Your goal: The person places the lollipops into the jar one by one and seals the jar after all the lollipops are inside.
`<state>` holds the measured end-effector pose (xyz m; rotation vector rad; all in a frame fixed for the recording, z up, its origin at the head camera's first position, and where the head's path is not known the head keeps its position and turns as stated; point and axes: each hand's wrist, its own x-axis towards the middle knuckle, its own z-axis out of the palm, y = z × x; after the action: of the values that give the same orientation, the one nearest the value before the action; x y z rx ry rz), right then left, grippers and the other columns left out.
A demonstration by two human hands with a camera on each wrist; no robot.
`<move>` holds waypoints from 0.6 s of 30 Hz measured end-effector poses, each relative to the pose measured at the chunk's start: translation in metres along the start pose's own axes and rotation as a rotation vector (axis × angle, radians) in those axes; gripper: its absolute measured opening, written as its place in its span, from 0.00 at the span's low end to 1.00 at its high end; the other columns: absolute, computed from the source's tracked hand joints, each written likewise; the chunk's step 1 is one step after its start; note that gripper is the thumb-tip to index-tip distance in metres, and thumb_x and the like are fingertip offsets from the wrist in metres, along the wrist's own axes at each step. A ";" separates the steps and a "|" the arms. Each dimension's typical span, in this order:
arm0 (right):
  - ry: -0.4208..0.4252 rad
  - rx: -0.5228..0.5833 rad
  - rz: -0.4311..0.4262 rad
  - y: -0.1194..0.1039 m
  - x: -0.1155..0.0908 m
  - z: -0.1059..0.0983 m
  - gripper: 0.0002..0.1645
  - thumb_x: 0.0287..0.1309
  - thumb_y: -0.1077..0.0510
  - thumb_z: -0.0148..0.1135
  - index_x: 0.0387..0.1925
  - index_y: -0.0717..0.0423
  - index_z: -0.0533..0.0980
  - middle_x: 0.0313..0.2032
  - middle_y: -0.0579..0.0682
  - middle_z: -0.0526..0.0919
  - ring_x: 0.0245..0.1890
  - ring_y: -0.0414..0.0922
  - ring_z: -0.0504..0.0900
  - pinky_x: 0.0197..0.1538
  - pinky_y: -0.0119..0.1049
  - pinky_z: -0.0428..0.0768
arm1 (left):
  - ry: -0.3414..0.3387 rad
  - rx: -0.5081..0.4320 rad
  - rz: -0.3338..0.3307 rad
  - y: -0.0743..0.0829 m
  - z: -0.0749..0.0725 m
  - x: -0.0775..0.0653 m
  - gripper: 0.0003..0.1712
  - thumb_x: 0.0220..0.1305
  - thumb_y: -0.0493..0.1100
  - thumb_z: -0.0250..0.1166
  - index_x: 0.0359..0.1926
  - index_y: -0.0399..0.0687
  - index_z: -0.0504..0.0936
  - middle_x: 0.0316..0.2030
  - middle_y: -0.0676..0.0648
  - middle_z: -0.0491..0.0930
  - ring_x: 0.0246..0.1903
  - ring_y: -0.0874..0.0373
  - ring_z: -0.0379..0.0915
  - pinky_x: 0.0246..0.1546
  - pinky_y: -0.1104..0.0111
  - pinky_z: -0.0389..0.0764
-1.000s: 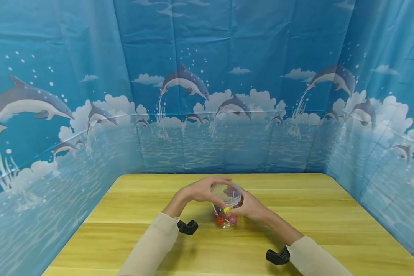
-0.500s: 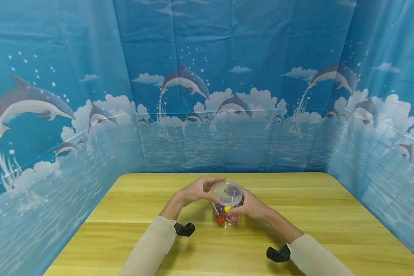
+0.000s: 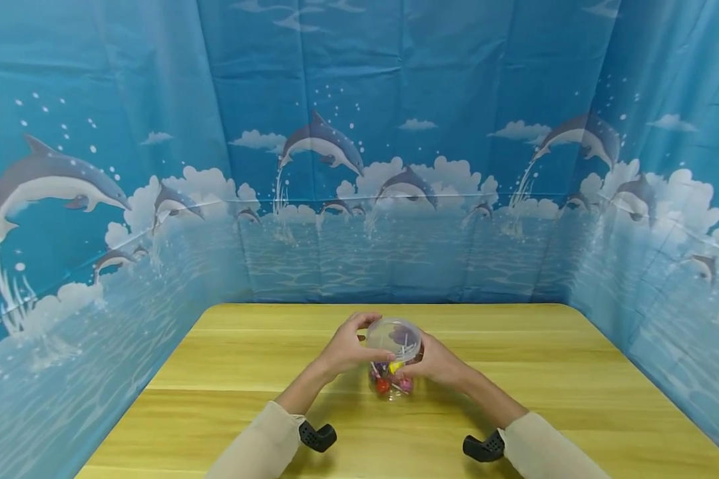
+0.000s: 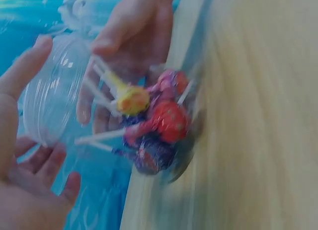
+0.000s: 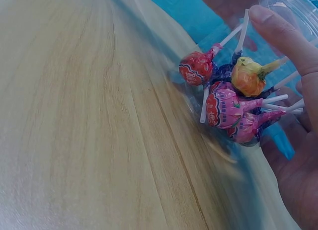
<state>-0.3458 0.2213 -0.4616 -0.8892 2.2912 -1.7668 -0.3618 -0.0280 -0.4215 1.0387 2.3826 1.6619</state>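
Observation:
A clear plastic jar [image 3: 395, 395] stands on the table with a transparent round lid [image 3: 393, 338] on top. Several wrapped lollipops [image 5: 223, 108] with white sticks show through its wall, in red, pink, yellow and dark blue. My left hand [image 3: 343, 349] curls round the lid from the left, thumb on the near side and fingers on the far side. From the right, my right hand [image 3: 442, 361] grips the jar's body below the lid, its thumb [image 5: 283, 34] across the near side. In the left wrist view the lid [image 4: 54, 93] lies between my left thumb and fingers.
The wood-grain table [image 3: 551, 372] extends around the jar on all sides. A blue curtain [image 3: 365, 253] printed with dolphins hangs behind the table and along both sides. A black wrist-camera mount [image 3: 317, 437] sits at my left cuff, another [image 3: 483, 447] at my right.
My left hand has turned round the lid, its wrist coming lower and nearer, after its fingers loosened half a second ago. The right hand and the jar stay in about the same place.

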 end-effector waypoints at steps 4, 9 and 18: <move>-0.010 0.009 0.003 0.000 0.002 -0.001 0.52 0.58 0.63 0.77 0.77 0.57 0.57 0.65 0.63 0.72 0.59 0.55 0.77 0.56 0.42 0.82 | -0.118 -0.124 -0.023 -0.007 -0.012 0.005 0.46 0.60 0.52 0.79 0.75 0.52 0.70 0.71 0.51 0.69 0.67 0.50 0.66 0.64 0.50 0.72; -0.019 0.012 0.005 0.000 0.003 0.000 0.52 0.59 0.65 0.76 0.78 0.59 0.56 0.66 0.65 0.70 0.60 0.56 0.77 0.57 0.41 0.81 | -0.247 -0.251 -0.036 -0.014 -0.021 0.008 0.45 0.66 0.50 0.74 0.79 0.52 0.64 0.75 0.50 0.64 0.73 0.47 0.59 0.65 0.53 0.72; 0.015 -0.026 0.009 -0.001 0.002 -0.001 0.54 0.56 0.64 0.77 0.77 0.59 0.57 0.64 0.67 0.71 0.52 0.54 0.77 0.50 0.41 0.83 | -0.062 -0.098 -0.005 -0.007 -0.006 -0.004 0.55 0.56 0.60 0.80 0.79 0.53 0.62 0.73 0.48 0.63 0.69 0.43 0.63 0.62 0.51 0.72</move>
<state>-0.3472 0.2207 -0.4598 -0.8715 2.3289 -1.7496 -0.3644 -0.0366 -0.4268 1.0508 2.2390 1.6993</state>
